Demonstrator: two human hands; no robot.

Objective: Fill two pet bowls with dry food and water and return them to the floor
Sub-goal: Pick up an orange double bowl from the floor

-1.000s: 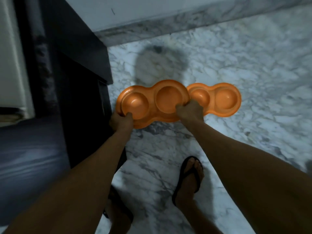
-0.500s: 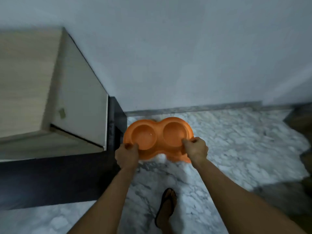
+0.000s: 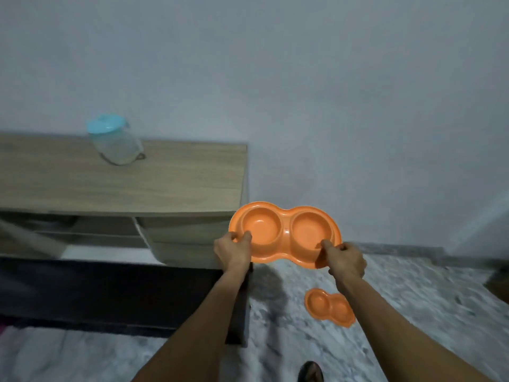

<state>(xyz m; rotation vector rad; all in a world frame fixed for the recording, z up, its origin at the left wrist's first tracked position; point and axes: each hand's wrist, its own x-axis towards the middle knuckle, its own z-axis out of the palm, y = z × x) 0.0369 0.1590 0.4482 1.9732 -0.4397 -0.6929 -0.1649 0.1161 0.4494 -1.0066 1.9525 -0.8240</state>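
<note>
Bowls in the air: both hands are holding one orange double bowl (image 3: 285, 234) level, above the floor and just beside the right end of the wooden cabinet (image 3: 121, 183).
Left hand (image 3: 233, 250): it is gripping the near left rim of the raised bowl, thumb lying over the edge into the left well, fingers curling underneath.
Right hand (image 3: 346, 260): it is clamping the near right rim, thumb pressing on top beside the right well, the other fingers wrapping below.
Wells of the raised bowl: both are looking bare orange inside; no food or water is showing in either.
Second bowl (image 3: 329, 306): another orange double bowl is lying on the marble floor (image 3: 413, 293), below the right forearm and well apart from the raised one; its wells are too blurred to judge.
Jar (image 3: 115, 140): a clear container with a pale blue lid is standing on the cabinet top, near the back edge by the wall (image 3: 303, 92) and far to the left of the hands; its contents are too blurred to tell.
Cabinet front: open shelves are showing under the top, with a dark base (image 3: 110, 293) sitting beneath them.
Foot (image 3: 311, 373): a dark sandal is peeking in at the bottom edge, on the marble.
</note>
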